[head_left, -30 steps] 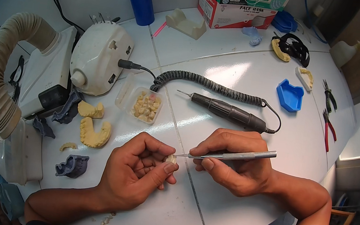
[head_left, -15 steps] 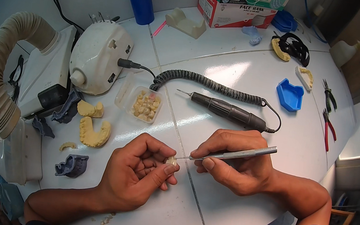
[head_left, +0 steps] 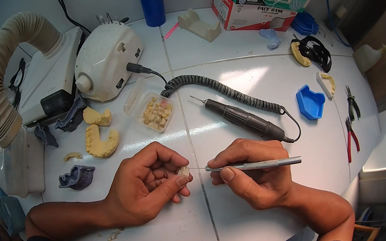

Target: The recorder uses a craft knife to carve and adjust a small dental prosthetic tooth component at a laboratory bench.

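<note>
Left hand [head_left: 143, 188]: fingers pinched on one small tooth piece [head_left: 184, 171], held just above the white surface [head_left: 259, 80]. Right hand [head_left: 254, 174]: fingers closed on one slim metal tool [head_left: 254, 163], tip at the piece. Risk judged: a slipped tip could chip the piece or prick a fingertip; a loosened pinch could drop it. Counted: two yellow jaw casts [head_left: 98, 134], one handpiece [head_left: 245, 119], two pliers [head_left: 352, 124].
</note>
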A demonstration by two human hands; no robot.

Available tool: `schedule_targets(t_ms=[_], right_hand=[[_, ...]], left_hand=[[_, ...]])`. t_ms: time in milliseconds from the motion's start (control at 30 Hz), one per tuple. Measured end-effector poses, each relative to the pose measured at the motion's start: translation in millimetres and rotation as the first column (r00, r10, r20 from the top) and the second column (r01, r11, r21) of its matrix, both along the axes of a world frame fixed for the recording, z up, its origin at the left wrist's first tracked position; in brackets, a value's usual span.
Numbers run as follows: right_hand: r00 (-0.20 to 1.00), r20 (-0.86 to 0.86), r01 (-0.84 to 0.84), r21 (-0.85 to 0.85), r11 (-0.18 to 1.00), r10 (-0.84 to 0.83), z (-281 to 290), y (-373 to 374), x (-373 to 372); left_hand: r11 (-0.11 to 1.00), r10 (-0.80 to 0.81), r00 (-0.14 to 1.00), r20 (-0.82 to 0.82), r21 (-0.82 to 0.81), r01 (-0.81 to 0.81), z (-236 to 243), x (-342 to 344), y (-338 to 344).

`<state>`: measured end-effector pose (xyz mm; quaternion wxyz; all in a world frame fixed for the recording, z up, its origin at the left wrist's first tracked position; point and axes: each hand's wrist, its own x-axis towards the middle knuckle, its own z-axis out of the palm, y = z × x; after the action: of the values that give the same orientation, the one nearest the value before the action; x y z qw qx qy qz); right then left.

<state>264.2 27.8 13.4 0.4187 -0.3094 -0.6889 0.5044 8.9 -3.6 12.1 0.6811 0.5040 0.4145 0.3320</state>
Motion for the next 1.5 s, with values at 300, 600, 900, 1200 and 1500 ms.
schedule_targets(t_ms=[300,600,900,1200,1500], right_hand=[[0.999,0.038,-0.027,0.046,0.999,0.025,0.5,1.3,0.0],[0.999,0.028,-0.027,0.047,0.999,0.025,-1.0,0.9,-0.9],[0.997,0.062,-0.047,0.146,0.988,0.038,-2.6,2.4,-2.8],[0.997,0.049,-0.068,0.229,0.971,0.059,-1.1,5.6,-3.8],[0.994,0.100,-0.061,0.113,0.992,0.050,0.7,1.3,-0.8]], left_hand=[[1.000,-0.006,1.000,-0.014,-0.011,0.006,1.5,-0.1,0.0],[1.000,0.003,1.000,-0.013,-0.005,-0.003,1.7,1.0,-0.5],[1.000,-0.011,0.999,-0.043,0.026,0.012,1.5,0.1,-0.9],[1.000,-0.007,1.000,-0.017,0.023,0.008,3.2,-0.3,1.1],[0.998,-0.016,1.000,-0.002,0.056,0.016,-1.9,-0.8,0.1]])
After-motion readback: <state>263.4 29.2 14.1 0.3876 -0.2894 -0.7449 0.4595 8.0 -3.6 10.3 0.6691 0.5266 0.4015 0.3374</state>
